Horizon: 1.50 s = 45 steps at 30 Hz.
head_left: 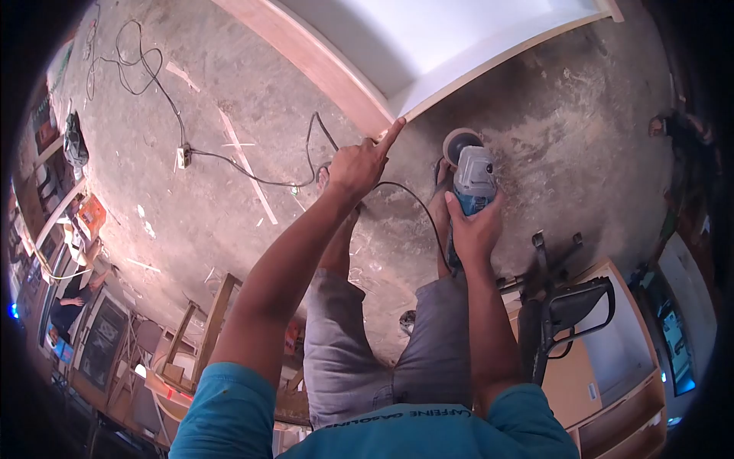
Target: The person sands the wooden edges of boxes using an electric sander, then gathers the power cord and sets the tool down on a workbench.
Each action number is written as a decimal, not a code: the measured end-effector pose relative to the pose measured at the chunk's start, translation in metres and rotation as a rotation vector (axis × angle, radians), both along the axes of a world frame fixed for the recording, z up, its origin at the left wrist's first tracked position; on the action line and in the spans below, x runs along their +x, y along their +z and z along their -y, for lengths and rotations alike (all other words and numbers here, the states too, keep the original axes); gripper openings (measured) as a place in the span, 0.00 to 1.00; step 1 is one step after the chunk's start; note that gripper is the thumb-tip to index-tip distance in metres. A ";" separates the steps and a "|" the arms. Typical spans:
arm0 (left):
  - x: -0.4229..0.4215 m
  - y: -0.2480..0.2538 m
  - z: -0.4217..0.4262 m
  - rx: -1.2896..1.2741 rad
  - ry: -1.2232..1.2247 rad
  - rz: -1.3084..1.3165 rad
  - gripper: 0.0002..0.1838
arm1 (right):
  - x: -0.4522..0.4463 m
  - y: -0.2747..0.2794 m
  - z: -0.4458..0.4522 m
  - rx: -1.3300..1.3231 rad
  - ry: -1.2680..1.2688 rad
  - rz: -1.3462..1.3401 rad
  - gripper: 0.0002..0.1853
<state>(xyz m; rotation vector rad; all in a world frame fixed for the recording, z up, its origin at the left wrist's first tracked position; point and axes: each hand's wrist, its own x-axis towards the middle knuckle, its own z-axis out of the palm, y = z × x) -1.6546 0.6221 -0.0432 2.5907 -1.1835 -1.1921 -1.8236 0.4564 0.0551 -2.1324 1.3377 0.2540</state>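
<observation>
My left hand reaches to the near corner of a large wooden-edged panel or cabinet with a white inner face. Its index finger is stretched out along the corner edge, and the other fingers are partly hidden. In my right hand is an angle grinder, blue with a grey head, with the fingers wrapped round its body. The round sanding disc on the grinder points away from me, apart from the panel. Whether the disc is spinning, I cannot tell.
A black power cord runs over the dusty concrete floor to a small socket box. Wood strips lie at left. A black chair-like frame and a wooden cabinet stand at right. Another person is at far left.
</observation>
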 end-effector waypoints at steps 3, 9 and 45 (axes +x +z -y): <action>0.002 0.008 0.001 0.057 0.017 -0.050 0.47 | -0.002 -0.011 -0.002 -0.037 0.055 0.027 0.50; -0.029 0.038 -0.056 -0.004 0.068 -0.034 0.43 | 0.018 -0.009 -0.015 0.076 0.223 -0.037 0.49; -0.190 0.155 -0.197 -0.121 0.681 -0.214 0.18 | 0.045 -0.038 -0.068 -0.077 0.242 0.129 0.47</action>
